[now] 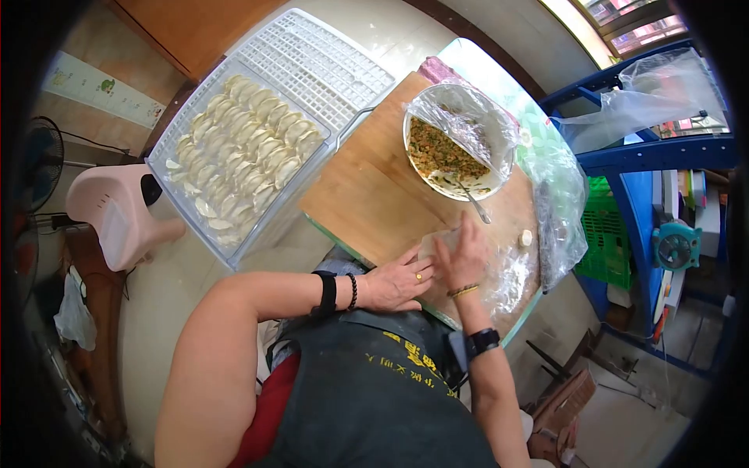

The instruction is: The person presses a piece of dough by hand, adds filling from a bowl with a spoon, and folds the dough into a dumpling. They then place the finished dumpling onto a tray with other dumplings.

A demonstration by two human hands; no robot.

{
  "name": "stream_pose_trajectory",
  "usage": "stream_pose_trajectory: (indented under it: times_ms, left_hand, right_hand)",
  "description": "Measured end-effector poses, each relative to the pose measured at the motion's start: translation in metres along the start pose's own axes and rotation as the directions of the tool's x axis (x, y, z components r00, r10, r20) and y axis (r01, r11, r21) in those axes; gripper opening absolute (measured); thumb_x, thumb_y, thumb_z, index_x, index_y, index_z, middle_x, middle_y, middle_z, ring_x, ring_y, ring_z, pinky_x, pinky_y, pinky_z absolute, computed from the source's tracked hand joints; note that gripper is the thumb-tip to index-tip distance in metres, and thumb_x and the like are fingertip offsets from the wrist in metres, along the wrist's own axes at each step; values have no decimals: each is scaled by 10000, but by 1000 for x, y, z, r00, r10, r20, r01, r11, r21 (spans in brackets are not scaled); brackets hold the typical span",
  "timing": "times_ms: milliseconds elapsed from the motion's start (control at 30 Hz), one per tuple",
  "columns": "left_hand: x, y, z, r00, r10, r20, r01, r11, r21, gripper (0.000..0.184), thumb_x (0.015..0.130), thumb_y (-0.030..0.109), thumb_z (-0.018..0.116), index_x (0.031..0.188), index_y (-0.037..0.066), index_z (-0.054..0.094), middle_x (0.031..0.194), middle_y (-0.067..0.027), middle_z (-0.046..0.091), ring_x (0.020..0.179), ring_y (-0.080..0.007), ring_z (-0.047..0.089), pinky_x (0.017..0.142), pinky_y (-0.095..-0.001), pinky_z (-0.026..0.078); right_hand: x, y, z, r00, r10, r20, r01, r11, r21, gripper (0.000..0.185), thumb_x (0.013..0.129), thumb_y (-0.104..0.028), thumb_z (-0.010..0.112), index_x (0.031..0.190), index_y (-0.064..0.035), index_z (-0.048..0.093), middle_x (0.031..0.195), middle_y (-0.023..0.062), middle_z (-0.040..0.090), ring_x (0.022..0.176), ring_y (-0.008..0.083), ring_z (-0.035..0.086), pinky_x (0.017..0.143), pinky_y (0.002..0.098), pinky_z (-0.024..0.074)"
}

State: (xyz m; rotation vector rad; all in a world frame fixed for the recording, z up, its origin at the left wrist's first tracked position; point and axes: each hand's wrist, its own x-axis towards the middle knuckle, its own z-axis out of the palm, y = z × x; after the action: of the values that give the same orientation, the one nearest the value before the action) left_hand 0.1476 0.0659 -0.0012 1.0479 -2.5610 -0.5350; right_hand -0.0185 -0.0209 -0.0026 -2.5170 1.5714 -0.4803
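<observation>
My left hand (394, 282) lies at the near edge of the wooden board (367, 187), fingers stretched out towards a pale, thin dough wrapper (431, 243). Opposite it, my right hand (463, 256) is over the wrapper's other side, thumb and fingers apart; its fingers partly hide the dough. Just beyond the right fingertips, a metal spoon (477, 207) leans out of a white bowl (499, 187). Chopped filling (443, 152) fills the bowl, half covered by plastic film (468, 117). A small dough piece (526, 238) sits to the right on the board.
Left of the board stands a plastic crate (257, 226) with rows of folded dumplings (250, 140) and a white grid lid (312, 58). Clear plastic wrap (558, 226) lies along the table's right side. A blue shelf (624, 160) and pink chair (117, 210) flank the workspace.
</observation>
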Motion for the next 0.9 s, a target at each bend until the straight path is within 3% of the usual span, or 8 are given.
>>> stream_pose_trajectory:
  times_ms: [133,200,267,367,500,600,733,900]
  left_hand:
    - [3,-6,3,985,66,-161,-64,998,20,480,837,427,617,1064,9,551,1190,-173,506,1241,-307,414,1114,-555,227]
    - [5,-13,-2,995,44,-90,-49,997,-57,459,837,405,625,1062,12,547,1160,-169,503,1235,-314,414,1113,-558,231]
    - [7,-18,-11,999,41,-10,-42,989,-139,440,836,382,634,1060,15,544,1129,-165,501,1229,-321,413,1112,-561,234]
    - [3,-20,-20,990,17,-140,-35,992,-125,426,831,383,639,1044,21,568,1132,-183,515,1220,-353,424,1114,-549,238]
    - [-8,-14,-18,994,29,-104,-35,998,-51,433,840,386,627,1063,20,564,1190,-185,508,1258,-346,403,1114,-548,237]
    - [-16,-11,-12,1000,-25,-15,24,998,-64,451,854,390,608,1098,15,552,1266,-182,483,1300,-333,374,1113,-547,236]
    - [-21,-11,-10,999,-29,-42,27,998,-61,476,867,398,590,1135,8,537,1312,-173,460,1316,-321,364,1112,-545,235]
    - [-16,-16,-13,997,16,-79,-16,1000,-1,485,861,399,598,1144,10,533,1317,-182,452,1310,-326,363,1116,-545,228]
  right_hand:
    - [16,40,8,977,214,1,-211,963,170,735,750,-344,750,1366,-78,449,1148,179,569,1027,334,557,874,453,411]
    - [10,51,4,942,335,-20,-314,902,297,743,759,-289,755,1383,-60,424,1090,187,585,983,335,570,837,441,440]
    - [-4,54,-4,947,299,-116,-253,918,304,735,769,-218,744,1398,-52,403,1048,190,589,955,335,575,811,428,457]
    - [-17,40,-22,977,210,-44,-191,944,269,721,782,-173,712,1415,-55,388,1085,193,573,967,348,557,853,428,436]
    - [-22,-2,-12,995,68,-75,-46,962,270,712,784,-211,704,1408,-60,396,1140,182,559,1018,351,539,878,450,408]
    - [-26,-32,-3,998,-6,64,2,998,58,691,788,-269,694,1382,-52,416,1189,176,543,1071,354,521,894,469,378]
    - [-14,-21,11,998,51,-47,-54,997,-57,721,771,-356,708,1347,-30,422,1200,174,540,1086,349,512,901,466,361]
    - [3,15,10,962,271,28,-271,962,29,768,763,-368,734,1365,-25,404,1117,180,560,1048,345,529,892,457,381]
